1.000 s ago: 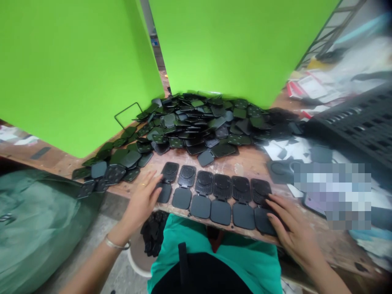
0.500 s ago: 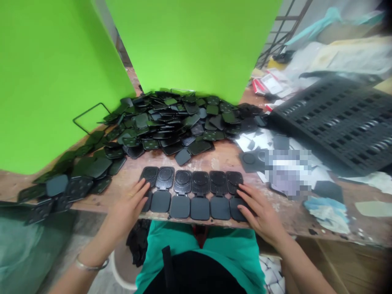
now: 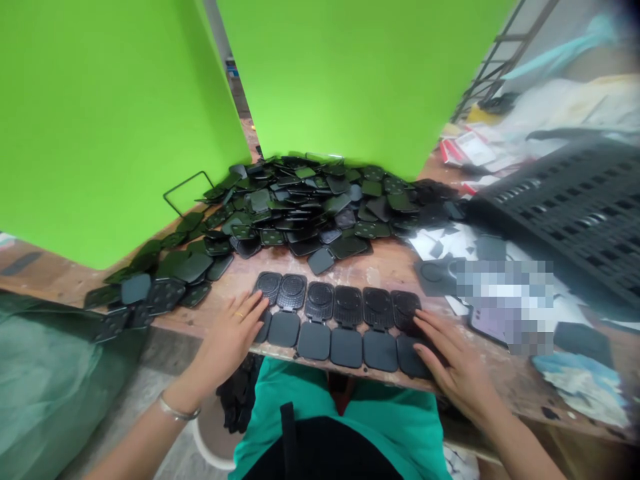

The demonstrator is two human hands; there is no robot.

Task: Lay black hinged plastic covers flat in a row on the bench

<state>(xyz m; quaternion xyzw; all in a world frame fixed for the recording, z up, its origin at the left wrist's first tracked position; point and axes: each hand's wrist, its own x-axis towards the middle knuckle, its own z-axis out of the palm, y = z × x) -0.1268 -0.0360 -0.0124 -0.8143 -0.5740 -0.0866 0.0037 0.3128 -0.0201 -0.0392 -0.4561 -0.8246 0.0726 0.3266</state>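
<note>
A row of several black plastic hinged cases (image 3: 346,327) lies opened flat along the table's front edge. Their far halves carry a ring pattern and fine texture; the near halves are smooth, rounded squares. At the row's left end, my left hand (image 3: 234,337) rests with fingers stretched over the edge of the leftmost case (image 3: 269,288). My right hand (image 3: 457,360) lies at the other end, its fingers spread against the rightmost case (image 3: 406,308) and partly covering it. Both hands are open and grip nothing.
Behind the row spreads a heap of loose black pieces (image 3: 300,207) before green panels (image 3: 350,80). To the right are a black slotted crate (image 3: 575,207), white paper scraps, a partly blurred-out phone (image 3: 490,320) and a crumpled cloth (image 3: 580,383). Below the table stands a bucket (image 3: 213,427).
The camera has turned a little to the left, so the whole scene sits further right in view. Both hands remain at the two ends of the row.
</note>
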